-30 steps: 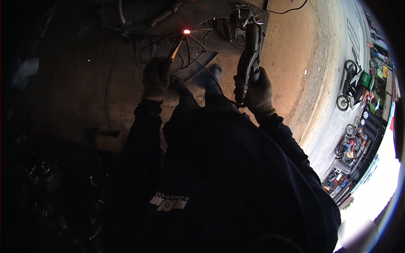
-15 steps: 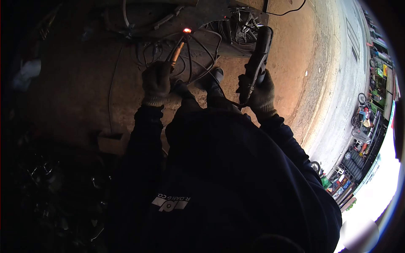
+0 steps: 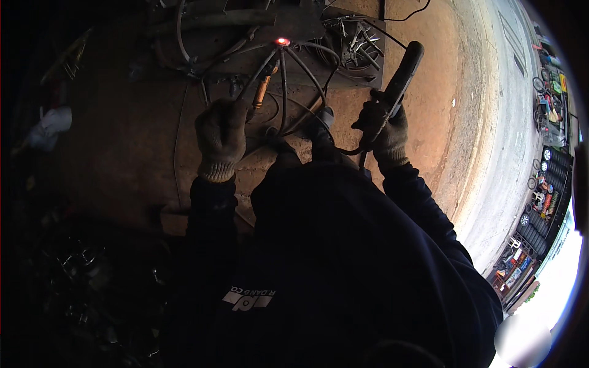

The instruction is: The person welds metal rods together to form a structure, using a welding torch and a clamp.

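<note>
My left hand (image 3: pixel 222 135), in a knitted work glove, is closed around the lower end of an orange-handled tool (image 3: pixel 262 93) that looks like a welding electrode holder. The grip itself is mostly hidden by the glove. Just beyond, several bent dark metal rods (image 3: pixel 283 92) meet at a joint (image 3: pixel 282 42) that glows red. My right hand (image 3: pixel 386 132), gloved too, grips a dark, long, curved piece (image 3: pixel 405 70), apparently a hand-held welding shield seen edge-on. It tilts up and to the right.
A dark metal work surface (image 3: pixel 288 21) stands ahead, with a tray of metal scraps (image 3: pixel 356 46) at its right. My shoe (image 3: pixel 325 116) is on the brown ground below. Dark metal parts (image 3: pixel 80 264) crowd the lower left. A road (image 3: pixel 491 178) runs along the right.
The joint's glow has dimmed from bright orange to red. My left hand has drawn back from it, and the shield in my right hand has turned and tilted outward to the right.
</note>
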### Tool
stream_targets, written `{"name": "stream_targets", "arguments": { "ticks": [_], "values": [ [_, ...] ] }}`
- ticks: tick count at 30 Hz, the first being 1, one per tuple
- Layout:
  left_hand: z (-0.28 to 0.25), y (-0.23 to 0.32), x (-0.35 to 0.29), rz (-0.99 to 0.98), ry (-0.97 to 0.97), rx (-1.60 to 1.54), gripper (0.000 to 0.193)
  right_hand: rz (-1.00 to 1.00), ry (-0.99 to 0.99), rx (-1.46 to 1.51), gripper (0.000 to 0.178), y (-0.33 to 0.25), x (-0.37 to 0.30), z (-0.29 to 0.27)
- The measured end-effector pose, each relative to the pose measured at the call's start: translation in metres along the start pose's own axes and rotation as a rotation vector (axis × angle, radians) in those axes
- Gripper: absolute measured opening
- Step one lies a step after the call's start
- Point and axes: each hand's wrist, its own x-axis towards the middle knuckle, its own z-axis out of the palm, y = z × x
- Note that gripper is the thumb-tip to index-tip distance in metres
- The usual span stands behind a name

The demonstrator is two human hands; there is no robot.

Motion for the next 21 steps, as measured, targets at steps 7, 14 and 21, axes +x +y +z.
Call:
{"name": "stream_targets", "arguments": {
  "ticks": [7, 14, 21],
  "values": [
    [-0.008, 0.009, 0.01, 0.039, 0.004, 0.151, 0.023, 0.029, 0.06, 0.033, 0.038, 0.0, 0.006, -0.003],
    [-0.013, 0.012, 0.016, 0.057, -0.036, 0.192, 0.013, 0.043, 0.041, 0.042, 0.035, -0.001, 0.006, -0.003],
    [-0.011, 0.015, 0.018, 0.069, -0.04, 0.198, 0.008, 0.036, 0.047, -0.022, 0.036, -0.003, 0.007, -0.005]
  ]
}}
